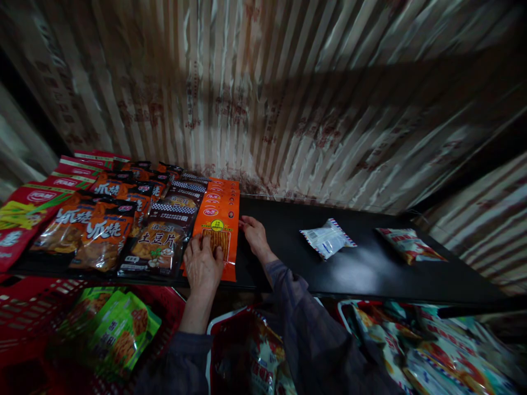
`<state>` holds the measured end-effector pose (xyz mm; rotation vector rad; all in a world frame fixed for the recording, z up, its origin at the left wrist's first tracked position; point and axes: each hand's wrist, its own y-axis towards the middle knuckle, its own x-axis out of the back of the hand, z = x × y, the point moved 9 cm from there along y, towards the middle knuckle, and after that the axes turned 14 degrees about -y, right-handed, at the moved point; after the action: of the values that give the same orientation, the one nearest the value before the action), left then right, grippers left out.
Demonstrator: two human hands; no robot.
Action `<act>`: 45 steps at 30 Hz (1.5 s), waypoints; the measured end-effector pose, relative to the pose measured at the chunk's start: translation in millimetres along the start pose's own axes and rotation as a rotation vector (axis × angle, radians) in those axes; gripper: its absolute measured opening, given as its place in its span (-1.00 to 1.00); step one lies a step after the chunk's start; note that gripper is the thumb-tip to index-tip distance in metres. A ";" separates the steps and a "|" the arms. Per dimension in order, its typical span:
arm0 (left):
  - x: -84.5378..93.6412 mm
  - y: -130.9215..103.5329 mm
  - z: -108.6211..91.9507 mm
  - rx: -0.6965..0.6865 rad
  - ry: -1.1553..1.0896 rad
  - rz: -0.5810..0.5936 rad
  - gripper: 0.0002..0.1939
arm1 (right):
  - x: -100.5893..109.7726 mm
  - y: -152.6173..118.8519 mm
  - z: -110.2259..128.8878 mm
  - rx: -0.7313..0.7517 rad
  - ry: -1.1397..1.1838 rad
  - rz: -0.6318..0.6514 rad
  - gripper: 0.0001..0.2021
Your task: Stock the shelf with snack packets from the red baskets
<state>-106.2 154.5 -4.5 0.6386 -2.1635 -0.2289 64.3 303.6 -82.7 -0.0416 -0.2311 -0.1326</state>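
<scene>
Orange snack packets [214, 219] lie in an overlapping row on the black shelf, the front one with a yellow round mark and a window showing brown sticks. My left hand [203, 266] rests on the lower part of the front packet, fingers spread over its face. At the packets' right edge is my right hand [255, 237], its fingers loosely extended and the fingertips at or very near the edge. I see nothing held in it. Dark potato-slice bags [158, 241] stand in a row just left of the orange ones.
Further left are orange-and-black bags [105, 233] and red bags [24, 219]. A white packet [328, 239] and a red-and-white packet [407, 244] lie on the black shelf [280, 219] at right. Below are a red basket [173, 304] with green packets [123, 329] and other filled baskets.
</scene>
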 end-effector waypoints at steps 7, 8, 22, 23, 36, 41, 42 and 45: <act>-0.5 -0.2 -0.4 -0.004 -0.003 0.010 -0.64 | -1.4 2.2 1.1 0.023 -0.051 0.027 -0.71; -0.9 -0.1 0.4 0.001 -0.002 0.013 -0.63 | -1.6 2.2 1.7 0.028 -0.057 0.029 -0.70; -6.4 -0.3 5.6 -0.016 -0.002 0.020 -0.62 | -1.6 -4.2 11.6 0.120 -0.139 -0.011 -0.67; -6.6 -0.4 5.5 -0.021 0.001 0.020 -0.62 | -1.7 -4.8 12.5 0.127 -0.149 -0.014 -0.67; -5.7 -0.9 4.2 -0.042 0.014 0.008 -0.62 | 9.8 -28.6 60.0 0.425 -0.453 -0.178 -0.65; -5.5 -1.8 3.0 -0.047 0.013 0.015 -0.61 | -7.8 -45.9 84.9 0.650 -0.640 -0.132 -0.67; -5.1 -1.8 2.2 -0.042 0.009 0.017 -0.60 | -12.1 -46.8 86.2 0.673 -0.665 -0.108 -0.68; -2.1 -1.6 -0.6 -0.019 -0.002 0.007 -0.62 | -25.6 -45.6 84.2 0.706 -0.735 -0.010 -0.68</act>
<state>-104.0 154.3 -6.2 0.6206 -2.1631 -0.2465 14.4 266.4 -5.6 0.6237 -1.0005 -0.0346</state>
